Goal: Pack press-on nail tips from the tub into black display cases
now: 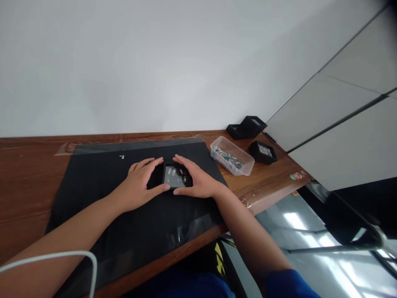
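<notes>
A small black tray [164, 176] with a few small shiny pieces [173, 176] in it rests on the black mat [139, 236]. My left hand [141, 182] curves around its left side, fingertips at the far corner and thumb at the near edge. From the right, my right hand [197, 178] grips it the same way, with the thumb along the near edge and the fingers over the far one. What the shiny pieces are is too small to make out. A tiny white bit [122, 157] lies on the mat beyond my left hand.
To the right stands a clear plastic container [248, 167] with many small pieces. Beyond it are a black box [263, 152] and stacked black trays [248, 127] near the wall. Round stickers [297, 176] sit by the right table edge. A white cable [62, 254] crosses my left forearm.
</notes>
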Available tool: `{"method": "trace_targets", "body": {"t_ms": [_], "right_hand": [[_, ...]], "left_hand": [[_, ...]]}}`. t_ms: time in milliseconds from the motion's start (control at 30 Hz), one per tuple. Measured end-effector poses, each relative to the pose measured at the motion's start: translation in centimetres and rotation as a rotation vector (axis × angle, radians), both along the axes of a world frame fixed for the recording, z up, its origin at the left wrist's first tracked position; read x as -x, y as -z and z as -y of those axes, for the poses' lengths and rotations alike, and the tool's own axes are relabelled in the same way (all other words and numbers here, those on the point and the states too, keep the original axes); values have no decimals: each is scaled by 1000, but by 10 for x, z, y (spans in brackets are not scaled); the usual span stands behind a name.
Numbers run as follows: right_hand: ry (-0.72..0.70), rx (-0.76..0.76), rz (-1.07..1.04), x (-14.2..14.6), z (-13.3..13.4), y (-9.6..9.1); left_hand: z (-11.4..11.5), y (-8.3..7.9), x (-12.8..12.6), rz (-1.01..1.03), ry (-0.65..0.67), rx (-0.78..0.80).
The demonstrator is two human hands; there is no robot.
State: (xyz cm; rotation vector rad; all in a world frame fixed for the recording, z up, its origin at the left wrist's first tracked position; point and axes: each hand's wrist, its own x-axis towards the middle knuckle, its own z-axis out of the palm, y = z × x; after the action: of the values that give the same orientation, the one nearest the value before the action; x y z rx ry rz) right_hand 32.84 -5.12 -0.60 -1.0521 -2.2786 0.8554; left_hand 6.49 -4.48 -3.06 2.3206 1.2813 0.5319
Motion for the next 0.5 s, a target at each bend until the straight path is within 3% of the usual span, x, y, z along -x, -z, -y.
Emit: {"method": "trace_targets", "body": {"t_ms": [300,500], "right_hand": [[-58,-42,-23,2,-3,1],[-13,-70,44,4,-2,4]], "left_hand": [[1,-2,-2,-100,-40,35],[0,1,-1,-83,-58,38]]}}
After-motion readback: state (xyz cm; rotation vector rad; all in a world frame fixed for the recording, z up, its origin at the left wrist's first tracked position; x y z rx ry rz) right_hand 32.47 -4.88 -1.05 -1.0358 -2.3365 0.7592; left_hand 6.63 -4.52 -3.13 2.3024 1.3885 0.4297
